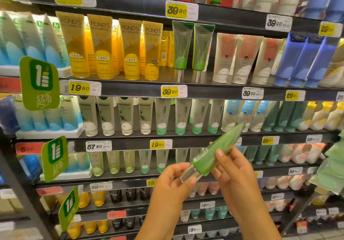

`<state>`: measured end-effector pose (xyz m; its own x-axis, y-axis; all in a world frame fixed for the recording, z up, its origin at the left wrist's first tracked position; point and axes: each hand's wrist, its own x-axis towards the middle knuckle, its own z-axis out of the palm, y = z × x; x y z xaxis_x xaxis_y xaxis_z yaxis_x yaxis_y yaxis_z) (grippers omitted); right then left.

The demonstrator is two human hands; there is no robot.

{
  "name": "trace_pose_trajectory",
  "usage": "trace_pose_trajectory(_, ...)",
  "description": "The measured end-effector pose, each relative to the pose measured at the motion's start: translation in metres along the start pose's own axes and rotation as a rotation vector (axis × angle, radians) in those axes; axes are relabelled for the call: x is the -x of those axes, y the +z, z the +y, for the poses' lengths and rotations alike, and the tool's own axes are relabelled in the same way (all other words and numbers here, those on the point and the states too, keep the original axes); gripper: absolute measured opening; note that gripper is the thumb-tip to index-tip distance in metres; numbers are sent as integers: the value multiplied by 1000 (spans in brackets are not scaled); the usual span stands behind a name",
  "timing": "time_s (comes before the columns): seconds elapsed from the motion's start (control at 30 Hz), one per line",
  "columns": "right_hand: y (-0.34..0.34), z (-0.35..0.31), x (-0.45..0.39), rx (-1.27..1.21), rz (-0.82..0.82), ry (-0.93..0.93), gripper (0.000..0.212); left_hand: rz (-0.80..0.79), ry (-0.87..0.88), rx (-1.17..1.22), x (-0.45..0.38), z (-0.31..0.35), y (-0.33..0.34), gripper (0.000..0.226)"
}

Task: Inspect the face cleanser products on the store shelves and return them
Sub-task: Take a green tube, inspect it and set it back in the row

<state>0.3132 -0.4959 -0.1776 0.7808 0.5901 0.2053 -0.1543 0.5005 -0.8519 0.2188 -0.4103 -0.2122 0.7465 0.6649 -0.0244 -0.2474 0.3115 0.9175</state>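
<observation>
Stocked shelves [204, 92] fill my view: yellow tubes [113, 47], two green tubes [193, 49]. My left hand [173, 185] pinches the silver cap; my right hand [230, 172] grips the tilted green cleanser tube [216, 152].

The green tube [216, 156] is glossy plastic with a shiny clear cap [188, 174].

I can't read the print on the green tube [216, 151], blurred | its silver cap [187, 175] partly hidden behind my left hand [170, 185] at 7 o'clock | right hand [233, 174] fingers [220, 156] cover the tube's middle | both forearms cut off at 6 o'clock | small text on price tags [174, 91] too small to read.
</observation>
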Motion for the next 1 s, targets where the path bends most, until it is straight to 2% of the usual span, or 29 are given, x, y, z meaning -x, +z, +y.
trace_pose_trajectory(0.1,-1,2,-2,-19,10,48,27,17,143,-158,0,2,-2,32)
trace_pose_trajectory(0.33,-4,7,-3,-89,38,90,24,41,331,-312,-1,-3,-5,43)
trace_pose_trajectory(0.57,-2,9,-2,-119,44,82,25,54,368,-368,1,0,-6,44)
trace_pose_trajectory(0.7,0,7,1,-127,26,77,29,41,308,-335,4,5,-7,40)
trace_pose_trajectory(0.8,2,3,4,-156,-11,76,37,-2,187,-261,7,9,-8,34)
trace_pose_trajectory(0.9,4,0,6,-182,-11,89,46,-55,6,-61,11,13,-9,33)
trace_pose_trajectory(1.0,5,-2,7,-191,1,100,47,-152,-137,164,16,18,-8,46)
